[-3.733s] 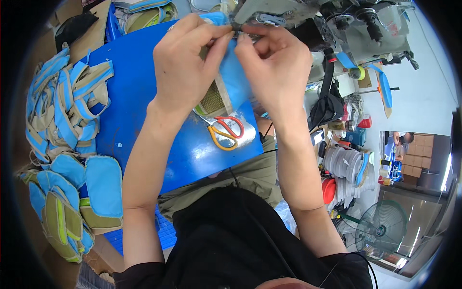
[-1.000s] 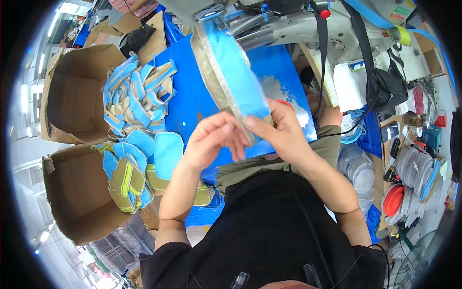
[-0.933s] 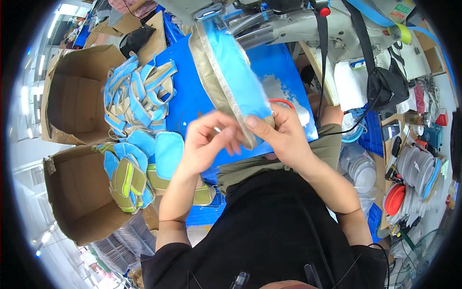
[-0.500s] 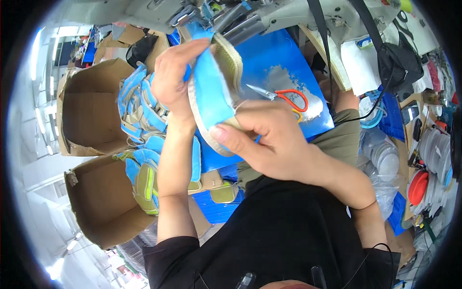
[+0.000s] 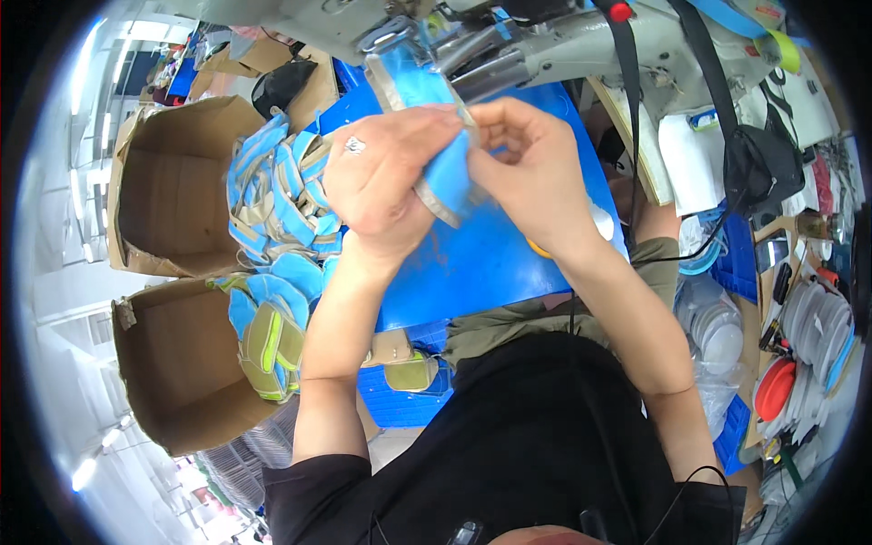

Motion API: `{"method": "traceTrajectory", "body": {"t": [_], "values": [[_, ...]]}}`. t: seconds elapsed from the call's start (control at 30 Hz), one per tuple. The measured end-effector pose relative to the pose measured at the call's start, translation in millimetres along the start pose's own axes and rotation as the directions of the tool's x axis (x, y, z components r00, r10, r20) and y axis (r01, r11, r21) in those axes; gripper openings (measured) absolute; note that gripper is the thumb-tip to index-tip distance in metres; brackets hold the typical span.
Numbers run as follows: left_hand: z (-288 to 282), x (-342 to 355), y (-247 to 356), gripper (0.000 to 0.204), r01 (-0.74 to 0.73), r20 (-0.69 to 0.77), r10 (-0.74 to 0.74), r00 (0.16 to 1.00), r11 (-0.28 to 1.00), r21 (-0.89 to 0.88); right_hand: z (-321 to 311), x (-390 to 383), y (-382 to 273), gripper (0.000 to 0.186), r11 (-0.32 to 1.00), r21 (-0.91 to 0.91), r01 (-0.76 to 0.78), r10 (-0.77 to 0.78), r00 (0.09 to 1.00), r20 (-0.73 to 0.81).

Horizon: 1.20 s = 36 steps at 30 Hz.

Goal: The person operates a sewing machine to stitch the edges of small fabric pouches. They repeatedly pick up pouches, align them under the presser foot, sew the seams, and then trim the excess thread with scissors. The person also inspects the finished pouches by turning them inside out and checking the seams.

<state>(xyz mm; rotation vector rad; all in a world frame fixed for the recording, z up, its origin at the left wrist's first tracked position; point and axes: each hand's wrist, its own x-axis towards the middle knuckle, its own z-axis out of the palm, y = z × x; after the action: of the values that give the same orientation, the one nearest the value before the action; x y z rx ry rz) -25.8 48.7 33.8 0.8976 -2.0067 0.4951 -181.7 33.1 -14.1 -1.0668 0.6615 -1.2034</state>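
A light blue fabric strip with beige edging (image 5: pixel 447 182) runs down from the metal parts of a sewing machine (image 5: pixel 581 45). My left hand (image 5: pixel 381 173) is closed on the strip from its left side, the back of the hand facing up. On the strip's right edge, my right hand (image 5: pixel 536 168) pinches with thumb and bent fingers; blur hides the exact spot between the fingertips. Under my right wrist shows a small yellow bit of a scissors handle (image 5: pixel 538 247); the rest of the scissors is hidden. Beneath both hands lies the blue work surface (image 5: pixel 472 282).
Left of the surface hangs a heap of blue and beige fabric pieces (image 5: pixel 286 195), with green-and-blue pieces (image 5: pixel 272 341) below. Two open cardboard boxes (image 5: pixel 186 209) stand farther left. A black bag (image 5: pixel 767 159) hangs at right, near stacked clear plastic lids (image 5: pixel 718 336).
The strip has turned and lies flatter, nearer the machine. My left hand has moved right and down over it; my right hand has moved up along its edge, now covering the scissors.
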Motion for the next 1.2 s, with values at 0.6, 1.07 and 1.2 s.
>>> {"method": "traceTrajectory", "body": {"t": [0.6, 1.07, 1.2], "values": [[0.0, 7.3, -27.3, 0.021, -0.017, 0.103, 0.016, 0.995, 1.0, 0.005, 6.3, 21.9, 11.0, 0.028, 0.967, -0.199, 0.16, -0.177, 0.982, -0.069], [-6.0, 4.3, -11.6, 0.024, -0.038, 0.098, 0.042, 0.994, 0.998, -0.042, 16.1, 12.4, 26.0, 0.023, 0.912, -0.293, 0.286, -0.33, 0.937, -0.113], [-7.3, 7.1, -10.3, 0.021, -0.067, 0.155, 0.061, 0.986, 0.997, 0.036, 14.2, 18.6, 32.5, 0.022, 0.886, -0.326, 0.329, -0.39, 0.91, -0.143]]}}
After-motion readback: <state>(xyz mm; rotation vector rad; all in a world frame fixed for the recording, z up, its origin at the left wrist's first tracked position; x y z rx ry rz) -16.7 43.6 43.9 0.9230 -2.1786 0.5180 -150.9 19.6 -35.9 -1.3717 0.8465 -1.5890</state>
